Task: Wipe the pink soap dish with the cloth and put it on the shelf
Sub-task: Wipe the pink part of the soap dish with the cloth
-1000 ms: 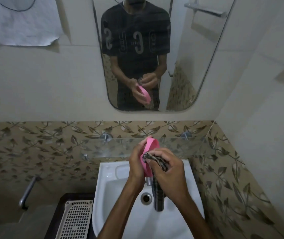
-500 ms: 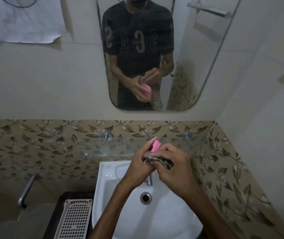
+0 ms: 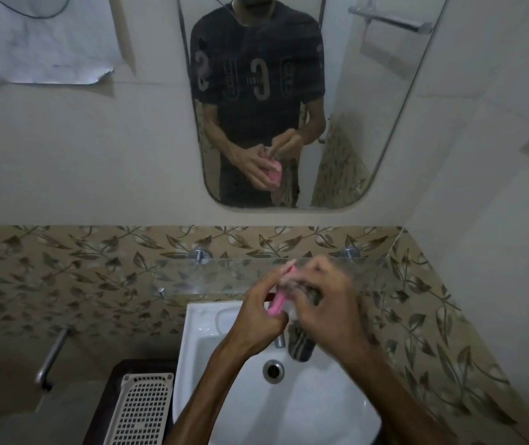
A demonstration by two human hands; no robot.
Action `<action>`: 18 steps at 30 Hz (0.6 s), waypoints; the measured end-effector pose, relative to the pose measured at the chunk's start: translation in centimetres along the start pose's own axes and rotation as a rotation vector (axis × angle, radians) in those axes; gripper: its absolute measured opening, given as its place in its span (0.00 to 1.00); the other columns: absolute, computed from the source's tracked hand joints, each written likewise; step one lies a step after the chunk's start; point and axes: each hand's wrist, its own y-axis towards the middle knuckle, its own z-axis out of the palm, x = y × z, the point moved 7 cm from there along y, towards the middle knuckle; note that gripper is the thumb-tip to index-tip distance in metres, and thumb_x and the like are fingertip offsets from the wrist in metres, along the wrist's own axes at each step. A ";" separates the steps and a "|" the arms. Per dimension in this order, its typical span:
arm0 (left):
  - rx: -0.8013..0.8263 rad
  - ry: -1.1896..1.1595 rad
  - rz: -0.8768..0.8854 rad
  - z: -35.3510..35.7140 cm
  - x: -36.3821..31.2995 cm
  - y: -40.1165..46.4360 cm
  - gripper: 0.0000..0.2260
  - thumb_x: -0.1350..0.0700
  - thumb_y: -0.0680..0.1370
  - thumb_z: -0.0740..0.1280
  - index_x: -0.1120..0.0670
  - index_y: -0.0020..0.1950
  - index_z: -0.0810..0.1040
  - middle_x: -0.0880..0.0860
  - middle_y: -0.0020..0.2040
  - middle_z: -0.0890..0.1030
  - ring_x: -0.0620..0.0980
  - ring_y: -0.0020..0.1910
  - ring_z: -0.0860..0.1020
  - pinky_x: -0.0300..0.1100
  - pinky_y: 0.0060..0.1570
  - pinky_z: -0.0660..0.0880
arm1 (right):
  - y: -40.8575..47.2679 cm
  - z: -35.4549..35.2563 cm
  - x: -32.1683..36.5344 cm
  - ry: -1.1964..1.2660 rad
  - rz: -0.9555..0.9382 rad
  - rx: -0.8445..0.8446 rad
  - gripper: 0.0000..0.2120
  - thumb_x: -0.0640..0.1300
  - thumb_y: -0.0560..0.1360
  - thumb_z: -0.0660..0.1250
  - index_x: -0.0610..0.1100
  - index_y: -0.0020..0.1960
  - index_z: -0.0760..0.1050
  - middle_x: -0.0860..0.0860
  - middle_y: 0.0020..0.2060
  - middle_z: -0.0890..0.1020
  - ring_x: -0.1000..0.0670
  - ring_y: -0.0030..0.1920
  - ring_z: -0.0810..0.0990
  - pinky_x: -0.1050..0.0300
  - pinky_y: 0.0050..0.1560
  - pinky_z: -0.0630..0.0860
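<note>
Since the earlier frame, both hands are raised toward the glass shelf [image 3: 224, 277]. One pink soap dish [image 3: 276, 304] is gripped edge-up by the left hand [image 3: 258, 319], likely so its face can be wiped. One dark cloth [image 3: 301, 346] is pinched against it by the right hand [image 3: 327, 313], above the one sink [image 3: 212, 332].

Both forearms reach forward and meet. The left hand [image 3: 258, 311] grips the soap dish [image 3: 277, 303] with curled fingers; the right hand [image 3: 327, 311], fingers bent, pinches the cloth [image 3: 301, 346] against it.
</note>
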 end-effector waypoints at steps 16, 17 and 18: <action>0.036 -0.016 0.108 0.4 0.0 -0.5 0.35 0.61 0.70 0.67 0.32 0.72 0.72 0.40 0.65 0.79 0.47 0.62 0.79 0.36 0.51 0.79 | 1.4 1.4 -7.3 0.813 0.588 0.214 0.06 0.39 0.78 0.72 0.42 0.54 0.85 0.45 0.49 0.88 0.49 0.48 0.86 0.57 0.49 0.82; 0.033 0.012 0.142 0.3 0.1 -0.3 0.34 0.61 0.70 0.68 0.33 0.72 0.73 0.41 0.66 0.76 0.47 0.64 0.77 0.35 0.52 0.79 | 1.1 2.0 -7.6 0.894 0.634 0.285 0.07 0.39 0.78 0.71 0.41 0.55 0.84 0.43 0.49 0.87 0.47 0.48 0.86 0.56 0.48 0.83; 0.030 0.054 0.162 0.3 0.1 -0.2 0.33 0.59 0.71 0.68 0.32 0.71 0.73 0.42 0.67 0.73 0.45 0.66 0.74 0.34 0.52 0.78 | 0.9 2.4 -7.9 0.957 0.672 0.339 0.07 0.40 0.79 0.71 0.40 0.56 0.83 0.42 0.49 0.86 0.46 0.47 0.85 0.56 0.48 0.83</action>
